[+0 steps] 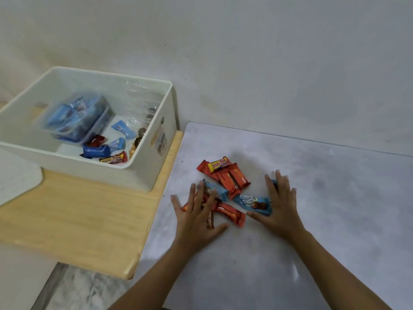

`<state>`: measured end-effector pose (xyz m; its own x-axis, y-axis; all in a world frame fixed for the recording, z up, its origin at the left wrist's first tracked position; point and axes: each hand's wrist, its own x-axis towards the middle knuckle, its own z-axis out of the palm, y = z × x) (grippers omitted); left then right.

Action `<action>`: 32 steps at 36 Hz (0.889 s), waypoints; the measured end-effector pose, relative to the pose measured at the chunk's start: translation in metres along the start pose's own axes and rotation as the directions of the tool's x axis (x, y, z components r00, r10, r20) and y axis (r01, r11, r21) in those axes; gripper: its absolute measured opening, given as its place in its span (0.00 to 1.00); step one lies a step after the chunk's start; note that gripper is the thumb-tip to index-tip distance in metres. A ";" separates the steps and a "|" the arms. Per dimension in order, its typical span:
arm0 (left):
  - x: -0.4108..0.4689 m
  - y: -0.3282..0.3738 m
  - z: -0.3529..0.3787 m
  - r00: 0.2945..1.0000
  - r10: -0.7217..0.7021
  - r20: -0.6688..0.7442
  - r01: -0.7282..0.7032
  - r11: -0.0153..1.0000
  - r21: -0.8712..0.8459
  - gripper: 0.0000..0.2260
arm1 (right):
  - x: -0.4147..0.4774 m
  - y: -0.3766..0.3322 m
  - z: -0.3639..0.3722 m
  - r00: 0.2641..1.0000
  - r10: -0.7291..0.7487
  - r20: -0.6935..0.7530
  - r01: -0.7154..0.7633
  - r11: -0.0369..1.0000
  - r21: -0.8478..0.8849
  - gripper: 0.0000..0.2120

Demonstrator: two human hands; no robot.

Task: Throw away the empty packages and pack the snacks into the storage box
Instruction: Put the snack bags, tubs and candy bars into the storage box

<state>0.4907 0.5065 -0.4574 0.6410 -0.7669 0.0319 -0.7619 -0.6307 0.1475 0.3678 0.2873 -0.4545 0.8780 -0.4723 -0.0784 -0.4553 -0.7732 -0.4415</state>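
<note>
Loosely flanking the snacks [232, 179] at mid-frame on the counter [324, 186], the left hand [196, 212] and right hand [280, 206] lie flat, fingers spread, holding nothing; light and slippery, they probably handle best scooped from both sides.

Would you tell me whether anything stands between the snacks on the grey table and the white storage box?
Nothing visible does: only bare table and wooden board lie between the snacks and the open-topped storage box.

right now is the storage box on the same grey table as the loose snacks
No, the storage box stands on the wooden board, left of the grey table where the loose snacks lie.
</note>
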 end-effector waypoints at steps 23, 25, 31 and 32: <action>0.129 -0.067 -0.002 0.910 0.412 0.054 -0.410 0.911 -0.036 0.34 | 0.055 -0.062 0.029 0.995 -0.080 -0.058 0.069 0.983 -0.171 0.53; 0.137 -0.069 -0.001 0.913 0.403 0.064 -0.396 0.913 -0.094 0.31 | 0.060 -0.065 0.029 0.994 -0.089 -0.067 0.075 0.979 -0.191 0.52; 0.161 -0.073 0.002 0.929 0.364 0.065 -0.349 0.921 -0.174 0.26 | 0.078 -0.070 0.033 0.991 -0.109 -0.071 0.092 0.973 -0.211 0.48; 0.165 -0.073 0.002 0.929 0.365 0.056 -0.351 0.920 -0.171 0.26 | 0.081 -0.071 0.034 0.992 -0.102 -0.073 0.085 0.973 -0.213 0.47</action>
<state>0.6516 0.4255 -0.4649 0.3121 -0.9496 0.0277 -0.9105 -0.2907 0.2941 0.4762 0.3180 -0.4603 0.9067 -0.4206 0.0330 -0.4005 -0.8827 -0.2458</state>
